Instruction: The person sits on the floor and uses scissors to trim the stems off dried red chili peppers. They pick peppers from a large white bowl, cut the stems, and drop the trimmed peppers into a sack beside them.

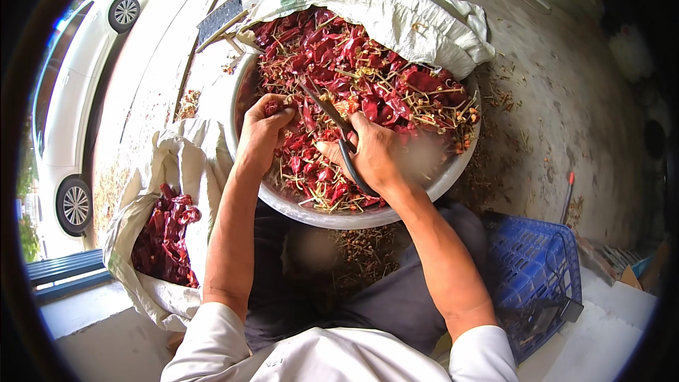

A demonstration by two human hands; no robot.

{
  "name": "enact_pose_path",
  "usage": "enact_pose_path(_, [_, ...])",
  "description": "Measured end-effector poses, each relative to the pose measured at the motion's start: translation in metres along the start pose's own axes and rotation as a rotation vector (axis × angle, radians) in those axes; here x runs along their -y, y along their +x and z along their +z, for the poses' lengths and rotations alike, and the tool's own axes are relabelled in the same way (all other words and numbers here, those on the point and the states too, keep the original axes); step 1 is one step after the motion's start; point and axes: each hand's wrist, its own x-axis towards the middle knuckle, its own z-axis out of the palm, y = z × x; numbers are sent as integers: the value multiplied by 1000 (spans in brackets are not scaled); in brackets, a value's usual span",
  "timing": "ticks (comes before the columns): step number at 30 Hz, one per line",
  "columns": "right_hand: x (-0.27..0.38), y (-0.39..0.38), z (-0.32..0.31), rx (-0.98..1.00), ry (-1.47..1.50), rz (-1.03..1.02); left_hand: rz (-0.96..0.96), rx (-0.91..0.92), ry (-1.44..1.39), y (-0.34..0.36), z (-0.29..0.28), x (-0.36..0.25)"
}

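Note:
Dried red chillies (318, 46) with pale stems are heaped in a wide metal basin (353, 221) in front of me. Over the basin's left side, my left hand (263, 133) is closed in a pinch on a dried chilli (274, 107), mostly hidden by the fingers. My right hand (371, 155) grips a pair of dark-handled scissors (346, 148) above the middle of the heap. Their blades point up and left, a short way from my left hand, and look slightly apart.
A white woven sack (396, 10) lies over the basin's far edge. Left of my forearm, an open sack (131, 205) holds more chillies. A blue plastic crate (537, 262) stands at the right. Stem scraps litter the floor, and a white car (74, 113) is parked at far left.

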Motion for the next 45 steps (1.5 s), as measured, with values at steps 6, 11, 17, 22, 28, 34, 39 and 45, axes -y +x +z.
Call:
enact_pose_path(6, [-3,-2,9,44,-86,-58,-11,-35,-11,1,-6,1])
enact_pose_path(11, [-11,0,23,-70,-204,-152,-21,-19,83,-4,-1,-5])
enact_pose_path(17, [-13,-1,21,-90,-174,-151,59,19,21,-4,0,1])
enact_pose_path(22, [-13,-1,22,-104,-114,-173,68,26,50,-1,-2,2])
enact_pose_path(28, [-1,-3,18,-100,-195,-175,71,106,27,-4,-4,5])
enact_pose_path(34, [12,-5,13,-39,-227,-101,47,115,10,-2,-6,8])
enact_pose_path(39, [4,-7,20,-75,-238,-138,-5,171,-60,-3,-9,3])
enact_pose_path(45, [19,-4,1,-278,-33,-61,-4,51,-147,14,-13,10])
